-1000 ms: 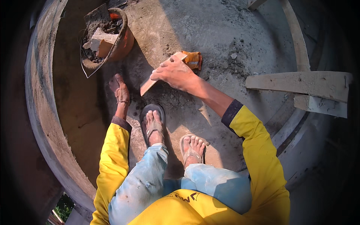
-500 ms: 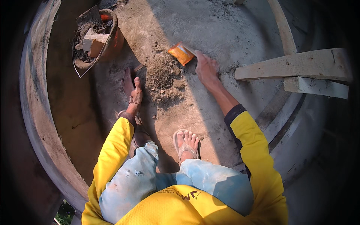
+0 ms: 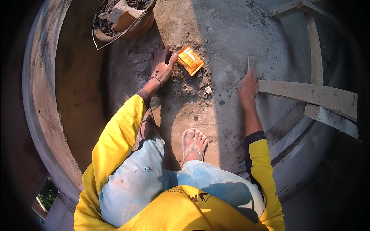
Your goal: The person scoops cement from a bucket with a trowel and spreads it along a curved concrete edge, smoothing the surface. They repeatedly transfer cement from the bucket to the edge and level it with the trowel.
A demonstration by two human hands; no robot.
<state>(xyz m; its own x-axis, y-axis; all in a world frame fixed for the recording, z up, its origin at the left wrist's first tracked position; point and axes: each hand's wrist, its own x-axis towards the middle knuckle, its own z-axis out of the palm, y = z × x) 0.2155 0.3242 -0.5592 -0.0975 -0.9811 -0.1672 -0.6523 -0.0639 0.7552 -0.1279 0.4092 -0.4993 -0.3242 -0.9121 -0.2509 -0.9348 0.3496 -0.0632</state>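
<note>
My left hand (image 3: 162, 66) is low over the floor with its fingers spread, its thumb close to a crumpled orange packet (image 3: 190, 61). The packet lies on a heap of loose dirt and small rubble (image 3: 189, 85). Off to the right, my right hand (image 3: 248, 87) is closed round a thin, pale, flat tool (image 3: 248, 61), seen edge-on and pointing away from me. Its exact kind does not show. The fingers of that hand are partly hidden from above.
A bucket (image 3: 148, 25) of rubble with a wire handle stands at the far left. Nailed timber pieces (image 3: 308, 94) jut in from the right, close to my right hand. A curved wall edge (image 3: 40, 88) runs along the left. My sandalled foot (image 3: 194, 142) is below the heap.
My right hand has swung right and nearer to me with the thin tool, away from the packet. My left hand has moved up and right to the heap. The packet now lies on the dirt.
</note>
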